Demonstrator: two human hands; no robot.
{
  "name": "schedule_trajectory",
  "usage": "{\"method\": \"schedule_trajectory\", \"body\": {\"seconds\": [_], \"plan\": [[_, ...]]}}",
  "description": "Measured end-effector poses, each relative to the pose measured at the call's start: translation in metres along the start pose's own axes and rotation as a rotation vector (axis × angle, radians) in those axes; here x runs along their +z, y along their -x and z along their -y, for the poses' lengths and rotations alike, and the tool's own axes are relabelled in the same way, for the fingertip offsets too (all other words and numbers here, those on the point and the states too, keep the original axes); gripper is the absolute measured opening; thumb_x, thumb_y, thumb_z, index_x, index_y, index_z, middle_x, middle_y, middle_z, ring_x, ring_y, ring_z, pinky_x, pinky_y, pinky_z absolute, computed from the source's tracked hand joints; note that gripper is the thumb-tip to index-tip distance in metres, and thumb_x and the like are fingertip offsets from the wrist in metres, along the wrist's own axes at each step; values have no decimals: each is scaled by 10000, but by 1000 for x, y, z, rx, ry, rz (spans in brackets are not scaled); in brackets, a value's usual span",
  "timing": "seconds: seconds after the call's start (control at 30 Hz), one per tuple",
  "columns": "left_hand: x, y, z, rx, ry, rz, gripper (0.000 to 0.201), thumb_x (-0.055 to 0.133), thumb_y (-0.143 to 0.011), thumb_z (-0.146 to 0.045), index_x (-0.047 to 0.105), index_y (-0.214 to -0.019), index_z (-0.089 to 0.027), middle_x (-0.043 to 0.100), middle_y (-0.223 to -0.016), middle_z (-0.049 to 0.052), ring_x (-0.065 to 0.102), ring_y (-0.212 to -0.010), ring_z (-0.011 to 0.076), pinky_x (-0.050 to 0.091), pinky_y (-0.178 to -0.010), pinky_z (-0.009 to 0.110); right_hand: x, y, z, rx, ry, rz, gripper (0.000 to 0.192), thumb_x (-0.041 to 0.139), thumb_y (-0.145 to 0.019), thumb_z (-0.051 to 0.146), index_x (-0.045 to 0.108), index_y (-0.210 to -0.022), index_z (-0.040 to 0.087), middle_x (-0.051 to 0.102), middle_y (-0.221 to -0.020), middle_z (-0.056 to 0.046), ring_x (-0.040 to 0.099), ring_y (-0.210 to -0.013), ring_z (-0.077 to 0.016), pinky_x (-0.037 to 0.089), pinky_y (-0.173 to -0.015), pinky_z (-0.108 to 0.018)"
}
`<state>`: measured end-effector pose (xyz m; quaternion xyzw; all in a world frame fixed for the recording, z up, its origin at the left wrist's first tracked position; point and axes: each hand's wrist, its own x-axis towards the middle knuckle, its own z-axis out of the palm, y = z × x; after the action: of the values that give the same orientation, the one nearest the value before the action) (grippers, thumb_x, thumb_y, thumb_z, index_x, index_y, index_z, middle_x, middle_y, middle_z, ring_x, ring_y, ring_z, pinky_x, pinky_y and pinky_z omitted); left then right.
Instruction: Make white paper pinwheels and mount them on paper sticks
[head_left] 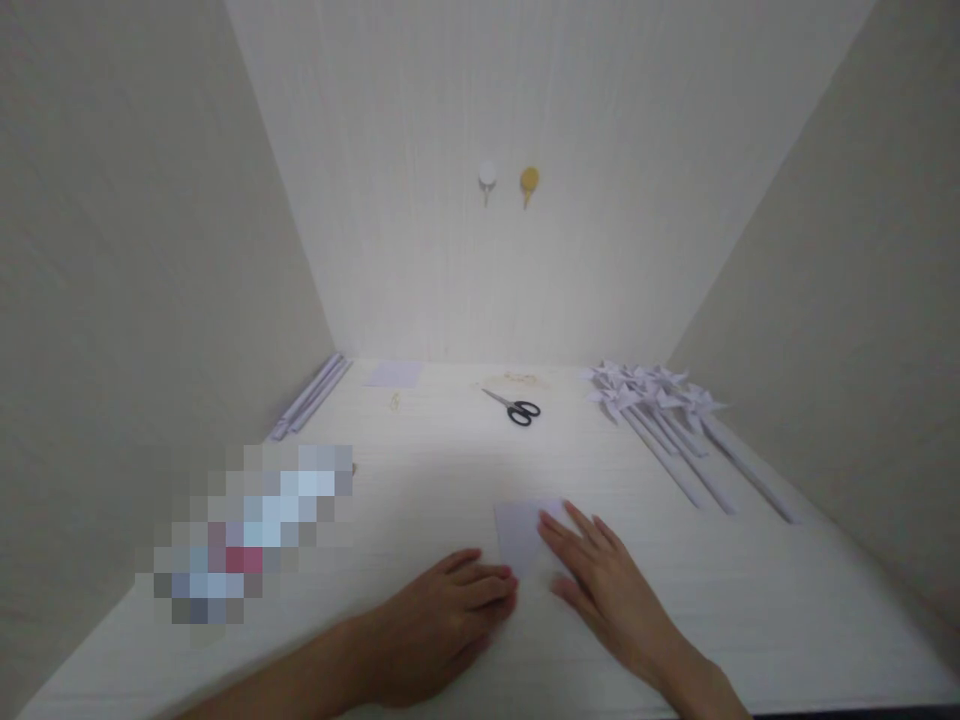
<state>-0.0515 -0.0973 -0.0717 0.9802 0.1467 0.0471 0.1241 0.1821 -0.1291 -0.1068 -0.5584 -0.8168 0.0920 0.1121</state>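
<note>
Head view: pale wooden table [450, 470] boxed by cream walls [127, 250].

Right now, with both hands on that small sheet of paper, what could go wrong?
1. The paper sheet is pinned only at its edges by the left hand and right hand; uneven pressure could skew or crease it.
2. The scissors lie far back on the table, so a reach for them would likely free the sheet.
3. A wide right sweep might knock the paper pinwheels.
</note>
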Motion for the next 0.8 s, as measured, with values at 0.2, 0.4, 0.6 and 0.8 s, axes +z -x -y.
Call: {"method": "schedule_trajectory", "body": {"seconds": [0.2, 0.4, 0.6, 0.8], "plan": [[5, -3, 4, 18, 12, -95, 369, 344, -829, -183, 379, -1195, -209, 521, -1127, 49, 455, -1054, 140, 265, -983, 330, 0, 15, 17, -228, -157, 238, 648, 488, -770, 380, 150, -1316, 300, 284, -1350, 3, 131, -1262, -231, 101, -1017, -469], [2, -3, 6, 23, 4, -45, 374, 332, -831, -181, 363, -1204, -196, 501, -1150, 51, 432, -1071, 144, 236, -996, 328, -12, 5, 0, -111, -155, 155, 480, 431, -807, 369, 284, -1264, 361, 391, -1292, 33, 195, -1248, -215, 121, -1004, -485], [1, -3, 7, 30, 0, -36, 364, 332, -830, -176, 370, -1192, -177, 501, -1144, 57, 431, -1066, 139, 225, -1002, 321, -12, -8, -34, -4, -39, 25, 421, 365, -826, 416, 364, -1236, 319, 416, -1274, 26, 268, -1221, -218, 199, -987, -473], [4, -2, 7, 38, 3, -97, 369, 369, -808, -169, 377, -1177, -193, 524, -1089, 50, 457, -1014, 136, 251, -981, 313, -8, -17, -47, 37, 64, -87, 404, 339, -841, 393, 391, -1225, 279, 441, -1257, 10, 326, -1190, -221, 264, -965, -466]]}}
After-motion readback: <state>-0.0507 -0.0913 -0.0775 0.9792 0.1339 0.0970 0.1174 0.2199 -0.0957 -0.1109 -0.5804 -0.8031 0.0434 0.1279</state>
